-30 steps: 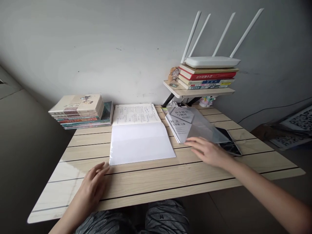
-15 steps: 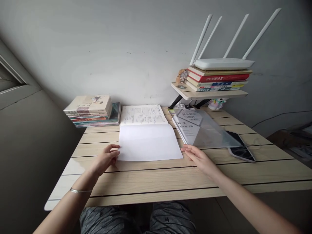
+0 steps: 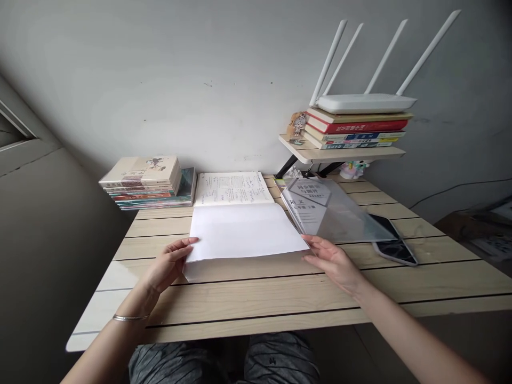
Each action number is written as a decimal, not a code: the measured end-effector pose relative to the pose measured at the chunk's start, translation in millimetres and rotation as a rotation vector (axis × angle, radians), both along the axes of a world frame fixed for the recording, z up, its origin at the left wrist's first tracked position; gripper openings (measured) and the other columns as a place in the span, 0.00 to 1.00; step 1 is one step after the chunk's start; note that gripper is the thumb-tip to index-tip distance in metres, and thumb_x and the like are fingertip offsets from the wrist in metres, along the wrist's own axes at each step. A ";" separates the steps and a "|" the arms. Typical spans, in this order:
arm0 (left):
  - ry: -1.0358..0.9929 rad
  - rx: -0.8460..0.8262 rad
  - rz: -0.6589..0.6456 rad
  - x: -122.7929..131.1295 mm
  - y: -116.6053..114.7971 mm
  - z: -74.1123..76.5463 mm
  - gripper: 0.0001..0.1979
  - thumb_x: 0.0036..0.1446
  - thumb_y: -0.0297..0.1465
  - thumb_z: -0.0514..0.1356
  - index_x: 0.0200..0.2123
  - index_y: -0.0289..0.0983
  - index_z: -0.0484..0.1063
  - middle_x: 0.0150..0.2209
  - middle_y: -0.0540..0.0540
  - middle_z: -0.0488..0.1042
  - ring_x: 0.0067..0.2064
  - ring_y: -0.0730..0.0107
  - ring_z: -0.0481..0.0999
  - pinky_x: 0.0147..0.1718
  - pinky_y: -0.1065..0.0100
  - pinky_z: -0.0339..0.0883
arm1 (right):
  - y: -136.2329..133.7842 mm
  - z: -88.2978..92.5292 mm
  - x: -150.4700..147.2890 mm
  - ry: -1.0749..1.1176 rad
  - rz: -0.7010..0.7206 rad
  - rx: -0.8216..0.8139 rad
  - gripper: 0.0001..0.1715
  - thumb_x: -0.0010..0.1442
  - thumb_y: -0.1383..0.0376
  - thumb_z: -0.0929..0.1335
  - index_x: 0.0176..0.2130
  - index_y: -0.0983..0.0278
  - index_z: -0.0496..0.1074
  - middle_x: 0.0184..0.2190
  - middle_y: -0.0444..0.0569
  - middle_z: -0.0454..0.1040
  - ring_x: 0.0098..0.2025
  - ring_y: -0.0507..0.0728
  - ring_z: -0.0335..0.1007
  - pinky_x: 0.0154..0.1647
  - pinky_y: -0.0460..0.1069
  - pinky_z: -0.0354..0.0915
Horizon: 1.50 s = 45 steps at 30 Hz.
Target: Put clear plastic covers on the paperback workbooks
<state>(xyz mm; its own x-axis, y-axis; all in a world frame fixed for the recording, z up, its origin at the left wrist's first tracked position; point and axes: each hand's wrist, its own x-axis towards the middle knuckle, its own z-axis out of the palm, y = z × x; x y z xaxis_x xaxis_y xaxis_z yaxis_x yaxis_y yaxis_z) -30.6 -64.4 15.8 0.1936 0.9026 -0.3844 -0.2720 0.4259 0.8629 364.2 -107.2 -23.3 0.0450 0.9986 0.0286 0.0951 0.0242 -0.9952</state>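
Observation:
A blank white sheet of paper [image 3: 244, 232] lies toward me over the lower part of a printed page [image 3: 236, 189] with handwritten notes. The sheet's near edge is raised off the desk and casts a shadow beneath. My left hand [image 3: 170, 264] pinches its near left corner, thumb and fingers at the edge. At the near right corner, my right hand [image 3: 334, 264] grips the paper between thumb and fingers. Just beyond that hand lies a clear plastic sleeve [image 3: 352, 218] with a grey-white booklet [image 3: 308, 200] under or inside it; I cannot tell which.
On the wooden desk [image 3: 240, 314], a stack of books [image 3: 140, 176] stands at the back left. A phone [image 3: 394, 242] lies at right, partly beneath the sleeve. A raised shelf [image 3: 352, 154] carries books [image 3: 360, 128], a small figurine [image 3: 296, 125] and a white router [image 3: 366, 103].
Both hands have closed on the paper's near corners and lifted its near edge off the desk. My right hand has shifted slightly right, and the view has moved a little.

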 end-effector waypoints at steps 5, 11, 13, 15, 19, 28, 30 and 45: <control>0.031 0.058 0.021 -4.8 -7.8 2.8 0.18 0.47 0.31 0.63 0.44 0.35 0.75 0.39 0.44 0.75 0.30 0.76 0.72 0.25 0.76 0.65 | 4.6 -7.5 -1.6 -0.147 -0.060 0.143 0.27 0.42 0.50 0.75 0.40 0.59 0.75 0.40 0.51 0.74 0.39 0.57 0.70 0.39 0.53 0.70; 0.577 0.467 -0.081 -8.3 -26.1 -8.2 0.16 0.49 0.34 0.60 0.44 0.39 0.74 0.37 0.46 0.73 0.31 0.72 0.70 0.29 0.71 0.67 | 4.5 -17.9 -2.7 -0.315 -0.062 0.330 0.15 0.49 0.53 0.72 0.36 0.57 0.76 0.36 0.49 0.70 0.37 0.56 0.68 0.35 0.51 0.68; 0.789 0.617 -0.122 -8.0 -31.8 -14.5 0.15 0.51 0.34 0.59 0.43 0.41 0.74 0.35 0.48 0.69 0.28 0.74 0.68 0.30 0.69 0.67 | 1.6 -19.7 -3.5 -0.390 -0.048 0.363 0.13 0.51 0.55 0.71 0.37 0.56 0.76 0.36 0.48 0.70 0.34 0.55 0.67 0.33 0.50 0.68; 0.962 0.747 -0.155 -7.9 -36.7 -20.0 0.14 0.53 0.34 0.58 0.43 0.43 0.74 0.34 0.49 0.66 0.28 0.75 0.66 0.31 0.68 0.68 | -1.5 -20.5 -4.1 -0.468 -0.026 0.390 0.11 0.52 0.57 0.71 0.38 0.56 0.77 0.34 0.48 0.70 0.32 0.54 0.67 0.31 0.49 0.68; 1.197 0.924 -0.174 -8.8 -43.3 -25.2 0.11 0.55 0.33 0.57 0.40 0.43 0.76 0.34 0.47 0.63 0.34 0.68 0.68 0.35 0.64 0.68 | -6.2 -19.9 -3.6 -0.636 -0.001 0.424 0.10 0.54 0.56 0.69 0.36 0.56 0.77 0.30 0.47 0.69 0.29 0.54 0.67 0.30 0.50 0.68; 1.165 1.000 -0.283 -11.9 -41.4 -23.3 0.10 0.58 0.33 0.54 0.32 0.41 0.76 0.37 0.45 0.70 0.39 0.65 0.70 0.38 0.64 0.68 | -8.8 -10.7 -4.8 -0.828 0.113 0.545 0.08 0.55 0.60 0.69 0.37 0.54 0.77 0.32 0.50 0.71 0.38 0.59 0.68 0.39 0.55 0.68; 1.141 0.977 -0.283 -12.6 -40.5 -24.2 0.08 0.57 0.32 0.55 0.33 0.40 0.75 0.37 0.45 0.72 0.40 0.64 0.70 0.39 0.64 0.68 | -8.0 -10.6 -6.7 -0.847 0.157 0.549 0.08 0.56 0.61 0.69 0.37 0.54 0.77 0.34 0.50 0.73 0.39 0.59 0.67 0.40 0.56 0.67; 1.166 0.849 -0.227 -10.9 -38.1 -26.7 0.11 0.59 0.37 0.54 0.28 0.39 0.71 0.35 0.46 0.71 0.39 0.65 0.71 0.40 0.64 0.65 | -3.9 -17.3 -16.2 -0.692 0.016 0.333 0.18 0.58 0.52 0.65 0.25 0.59 0.74 0.32 0.51 0.74 0.35 0.59 0.70 0.38 0.54 0.66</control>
<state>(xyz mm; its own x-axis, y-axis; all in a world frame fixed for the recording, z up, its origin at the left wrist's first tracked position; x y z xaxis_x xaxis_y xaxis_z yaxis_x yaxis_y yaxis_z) -41.6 -102.4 -10.9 0.3178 0.9263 0.2022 0.7451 -0.3759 0.5510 348.0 -111.1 -40.6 -0.1069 0.9326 0.3448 0.6910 0.3191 -0.6487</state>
